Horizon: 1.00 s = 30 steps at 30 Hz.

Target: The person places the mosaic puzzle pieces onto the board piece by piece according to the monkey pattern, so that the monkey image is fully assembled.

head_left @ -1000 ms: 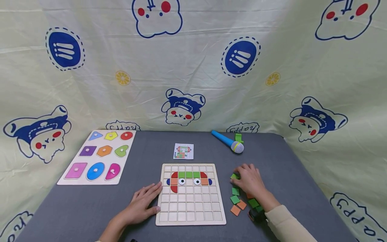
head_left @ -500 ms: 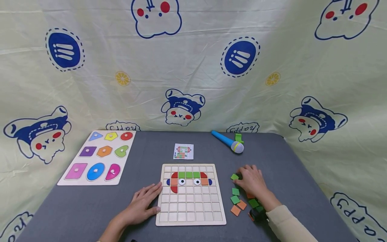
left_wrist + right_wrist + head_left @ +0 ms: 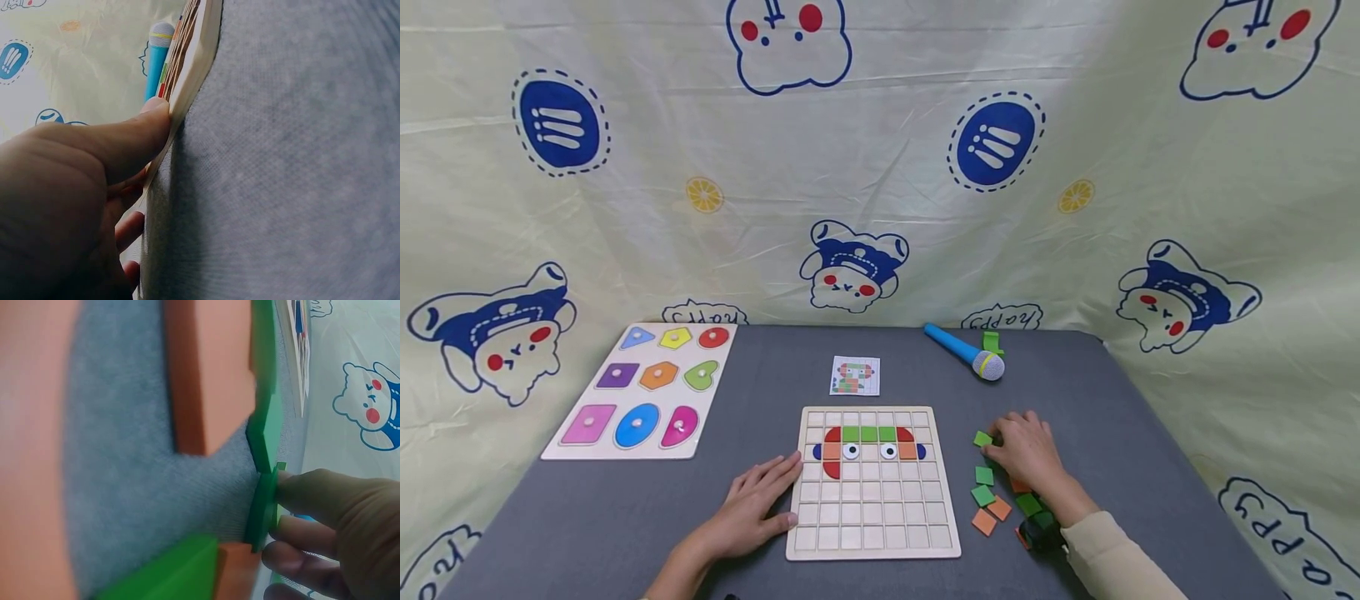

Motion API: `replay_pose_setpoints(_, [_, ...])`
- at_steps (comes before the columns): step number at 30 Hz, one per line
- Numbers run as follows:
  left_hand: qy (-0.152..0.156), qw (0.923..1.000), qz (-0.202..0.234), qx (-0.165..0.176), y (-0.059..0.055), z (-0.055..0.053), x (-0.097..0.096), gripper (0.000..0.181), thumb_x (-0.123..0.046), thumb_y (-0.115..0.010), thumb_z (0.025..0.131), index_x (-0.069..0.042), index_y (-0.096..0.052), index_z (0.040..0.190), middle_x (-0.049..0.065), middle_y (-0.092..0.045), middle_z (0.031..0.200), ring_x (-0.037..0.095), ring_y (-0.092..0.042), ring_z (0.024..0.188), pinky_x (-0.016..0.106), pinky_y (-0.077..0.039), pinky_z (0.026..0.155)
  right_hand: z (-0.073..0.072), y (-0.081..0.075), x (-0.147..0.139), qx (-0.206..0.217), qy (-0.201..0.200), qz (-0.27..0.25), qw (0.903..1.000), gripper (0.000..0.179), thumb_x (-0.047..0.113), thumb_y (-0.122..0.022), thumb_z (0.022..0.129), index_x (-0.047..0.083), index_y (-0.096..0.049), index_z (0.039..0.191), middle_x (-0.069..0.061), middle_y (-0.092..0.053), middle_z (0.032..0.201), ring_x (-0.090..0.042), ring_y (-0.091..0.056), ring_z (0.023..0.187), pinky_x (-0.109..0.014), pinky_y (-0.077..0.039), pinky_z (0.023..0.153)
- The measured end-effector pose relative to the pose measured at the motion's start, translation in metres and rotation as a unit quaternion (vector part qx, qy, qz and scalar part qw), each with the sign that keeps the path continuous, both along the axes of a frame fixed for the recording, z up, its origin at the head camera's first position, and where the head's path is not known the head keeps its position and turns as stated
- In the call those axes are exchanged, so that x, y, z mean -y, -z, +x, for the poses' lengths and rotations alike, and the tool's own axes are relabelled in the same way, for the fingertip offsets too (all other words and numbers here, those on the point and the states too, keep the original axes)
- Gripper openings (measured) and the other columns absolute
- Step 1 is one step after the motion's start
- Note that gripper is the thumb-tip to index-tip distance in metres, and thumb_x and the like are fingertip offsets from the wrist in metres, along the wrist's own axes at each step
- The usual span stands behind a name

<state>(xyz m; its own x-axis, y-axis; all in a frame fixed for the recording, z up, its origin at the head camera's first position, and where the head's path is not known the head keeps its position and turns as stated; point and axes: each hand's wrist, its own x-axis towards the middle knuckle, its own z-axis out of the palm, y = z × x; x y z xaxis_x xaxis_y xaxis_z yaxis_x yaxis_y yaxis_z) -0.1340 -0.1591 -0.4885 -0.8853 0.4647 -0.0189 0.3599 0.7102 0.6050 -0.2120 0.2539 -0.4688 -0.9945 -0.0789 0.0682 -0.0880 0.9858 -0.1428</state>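
In the head view my left hand [image 3: 752, 510] lies along the left edge of a wooden grid board [image 3: 876, 542], fingers extended and thumb touching the side. Red, green, orange and blue tiles and two eye tiles [image 3: 889, 450] sit in its upper rows. To the right of the board, my right hand [image 3: 1026, 450] has its thumb and fingertips curled at the edge of a green square tile [image 3: 982, 439], seeming to pinch it. In the right wrist view the fingers partly hide that tile. The left wrist view shows my left thumb [image 3: 134, 140] against the board's edge.
Loose green tiles [image 3: 984, 476] and orange tiles [image 3: 984, 522] lie near my right forearm. Behind the board are a pattern card [image 3: 854, 376] and a blue toy microphone [image 3: 955, 343], with green pieces [image 3: 992, 341] beside it. A shape puzzle board [image 3: 651, 329] lies at the left.
My right hand has shifted slightly right and toward me, uncovering more of the green tile. The left hand and the board have stayed in place.
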Motion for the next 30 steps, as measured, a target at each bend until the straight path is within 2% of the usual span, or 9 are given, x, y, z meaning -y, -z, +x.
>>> replay_pose_setpoints(10, [0.002,1.0000,0.000,-0.006,0.000,0.000,0.000,0.069,-0.037,-0.062,0.088,-0.010,-0.035,0.146,0.005,-0.031,0.155,0.036,-0.025,0.141,0.064,-0.016,0.105,0.003,-0.004,0.013,-0.029,-0.022,0.007,0.9993,0.027,0.031,-0.075,0.078,0.011,-0.072,0.096,-0.004,-0.062,0.091,-0.026,-0.049,0.089,-0.043,-0.035,0.074])
replay_pose_setpoints(16, [0.000,0.9999,-0.003,-0.013,0.000,0.001,0.000,0.069,-0.036,-0.062,0.088,-0.011,-0.036,0.146,0.005,-0.031,0.155,0.035,-0.026,0.140,0.064,-0.016,0.105,0.008,-0.008,0.036,-0.056,-0.062,-0.002,0.9965,0.027,0.033,-0.076,0.076,0.015,-0.072,0.095,0.000,-0.061,0.088,-0.022,-0.048,0.086,-0.040,-0.035,0.073])
replay_pose_setpoints(26, [0.002,0.9998,-0.002,-0.019,0.000,0.002,0.000,0.068,-0.034,-0.062,0.088,-0.010,-0.036,0.146,0.006,-0.032,0.154,0.035,-0.027,0.140,0.063,-0.018,0.104,0.022,-0.016,0.079,-0.063,-0.119,-0.035,0.9903,0.023,0.032,-0.079,0.074,0.019,-0.072,0.092,0.004,-0.060,0.087,-0.014,-0.044,0.083,-0.035,-0.035,0.076])
replay_pose_setpoints(30, [0.004,0.9999,-0.001,-0.013,-0.001,0.001,0.000,0.068,-0.035,-0.062,0.088,-0.009,-0.036,0.146,0.006,-0.031,0.155,0.035,-0.026,0.140,0.063,-0.016,0.104,0.026,-0.016,0.094,-0.072,-0.153,-0.046,0.9845,0.023,0.031,-0.079,0.074,0.017,-0.073,0.091,0.004,-0.059,0.085,-0.013,-0.043,0.082,-0.033,-0.034,0.074])
